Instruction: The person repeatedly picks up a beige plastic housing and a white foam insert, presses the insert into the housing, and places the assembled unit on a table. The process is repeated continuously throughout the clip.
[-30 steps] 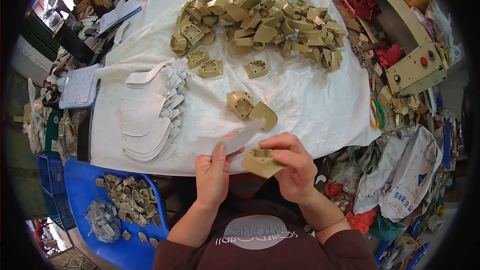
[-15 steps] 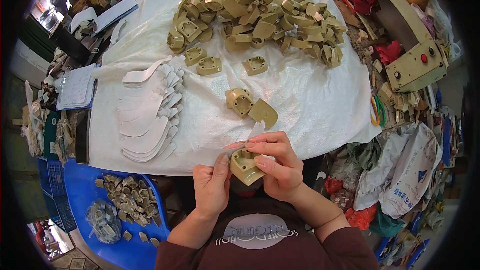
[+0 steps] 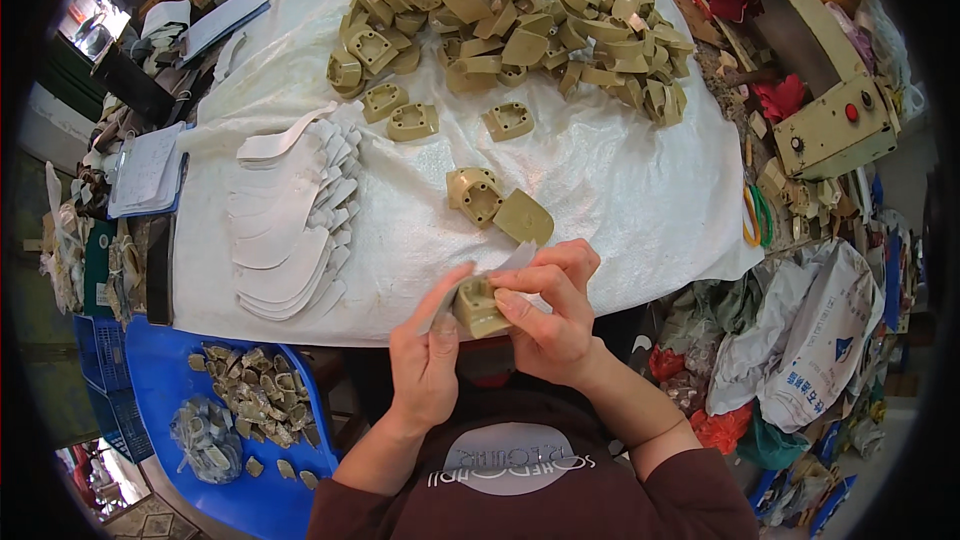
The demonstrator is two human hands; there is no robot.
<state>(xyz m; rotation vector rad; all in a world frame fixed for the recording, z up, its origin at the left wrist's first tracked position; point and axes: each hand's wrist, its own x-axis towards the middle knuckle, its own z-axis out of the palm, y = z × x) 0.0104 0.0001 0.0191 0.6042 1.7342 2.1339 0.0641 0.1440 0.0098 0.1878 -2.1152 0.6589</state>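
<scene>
Near the table's front edge, my right hand (image 3: 558,318) pinches a small khaki molded plastic piece (image 3: 482,312) with a hollow, holed top. A thin white curved strip (image 3: 518,258) bends along the piece's far side, its end standing up by my right fingers. My left hand (image 3: 425,365) presses the strip against the piece's left side, thumb in front and fingers stretched behind. Just beyond lie another khaki molded piece (image 3: 475,194) and a flat-faced one (image 3: 523,217). A fanned stack of similar white curved strips (image 3: 275,220) rests to the left.
A big heap of khaki pieces (image 3: 500,30) covers the far table, several loose ones before it. At left is a clipboard (image 3: 148,170); below, a blue tray (image 3: 170,370) with parts and a bagged bundle. A control box (image 3: 835,130) and plastic sacks (image 3: 800,340) are at right.
Both hands have shifted slightly up with the khaki piece, which has turned. My left fingers have straightened along the strip, and the strip's free end now leans further right.
</scene>
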